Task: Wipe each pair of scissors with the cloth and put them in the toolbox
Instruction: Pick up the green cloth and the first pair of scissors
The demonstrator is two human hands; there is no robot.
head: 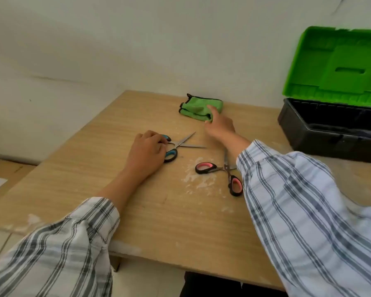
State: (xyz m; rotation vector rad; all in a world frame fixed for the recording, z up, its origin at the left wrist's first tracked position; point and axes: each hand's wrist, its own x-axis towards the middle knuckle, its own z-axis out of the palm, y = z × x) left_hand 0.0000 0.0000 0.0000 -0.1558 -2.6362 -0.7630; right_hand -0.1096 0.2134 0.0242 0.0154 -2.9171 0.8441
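Observation:
Blue-handled scissors lie open on the wooden table; my left hand covers their handles and grips them. Pink-handled scissors lie open to the right, partly under my right sleeve. A folded green cloth sits near the table's far edge. My right hand reaches to it, fingers pinching its near right corner. The toolbox, black with a raised green lid, stands open at the far right.
White dusty smears mark the table between the two scissors. A pale wall runs behind the table. Floor and flat cardboard show at the left, beyond the table's edge.

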